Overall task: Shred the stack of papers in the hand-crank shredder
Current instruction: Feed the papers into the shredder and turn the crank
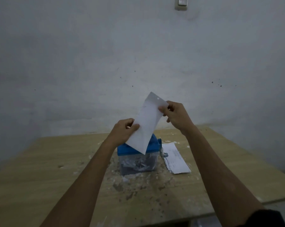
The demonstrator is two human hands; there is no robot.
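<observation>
We hold one sheet above the shredder.

Our left hand point(125, 128) and right hand point(174, 113) pinch the tilted sheet point(146, 123) over the blue shredder point(136, 159) mid-table point(40, 169); the stack of papers point(176, 158) lies just beside it, toward the table's right edge.

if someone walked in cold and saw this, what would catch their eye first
Most likely the white sheet of paper, held up tilted in the middle of the view, with the left hand pinching its lower edge and the right hand pinching its upper corner. Just below it stands the blue-topped shredder on the wooden table, its clear bin holding shreds. To the shredder's right lies the stack of papers, flat on the table.
</observation>
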